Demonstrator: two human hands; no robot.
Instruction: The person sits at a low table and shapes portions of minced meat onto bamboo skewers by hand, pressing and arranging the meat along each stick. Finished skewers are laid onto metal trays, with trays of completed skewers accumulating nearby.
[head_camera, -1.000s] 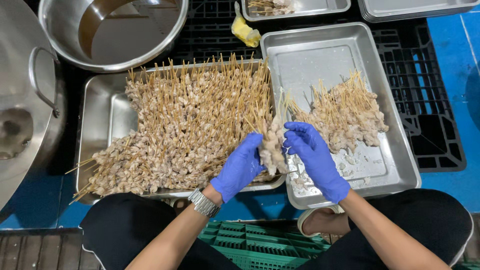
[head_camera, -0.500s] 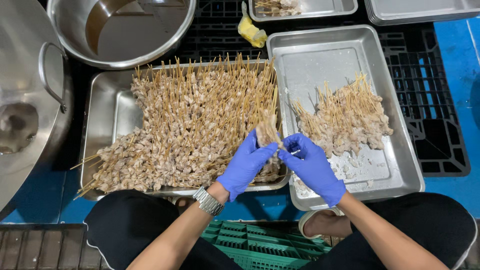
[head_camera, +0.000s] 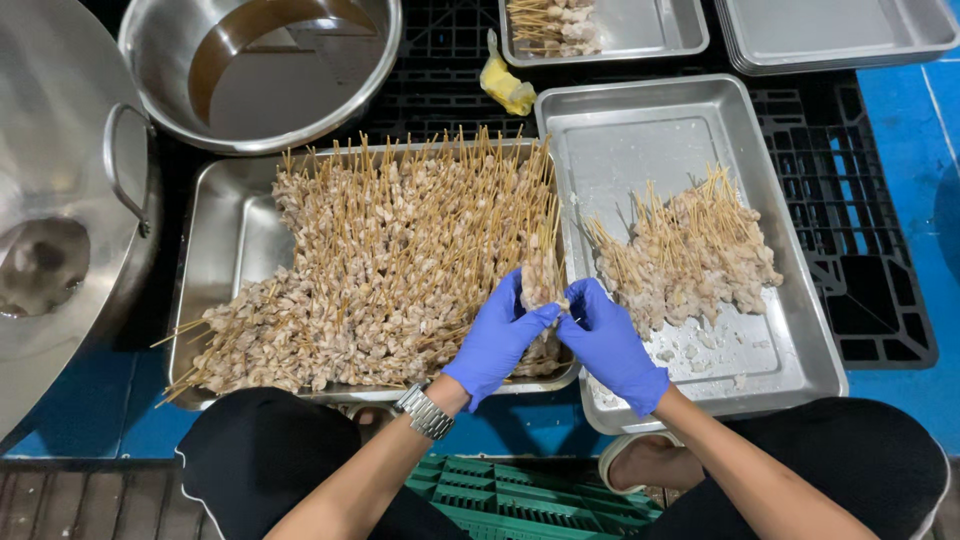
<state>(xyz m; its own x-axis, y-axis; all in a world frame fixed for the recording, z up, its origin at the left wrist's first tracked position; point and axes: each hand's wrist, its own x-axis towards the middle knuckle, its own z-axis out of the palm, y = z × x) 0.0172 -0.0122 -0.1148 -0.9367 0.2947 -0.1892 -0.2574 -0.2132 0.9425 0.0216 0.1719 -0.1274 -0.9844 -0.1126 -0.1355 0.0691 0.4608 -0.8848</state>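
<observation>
while both gloved hands, left hand (head_camera: 497, 340) and right hand (head_camera: 607, 345), pinch one skewer (head_camera: 541, 283), a small batch (head_camera: 690, 262) sits sorted; the big pile (head_camera: 385, 262) remains.

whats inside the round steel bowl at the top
The round steel bowl holds a shallow pool of brown liquid along its far side; the remaining bottom shows bare metal.
</observation>
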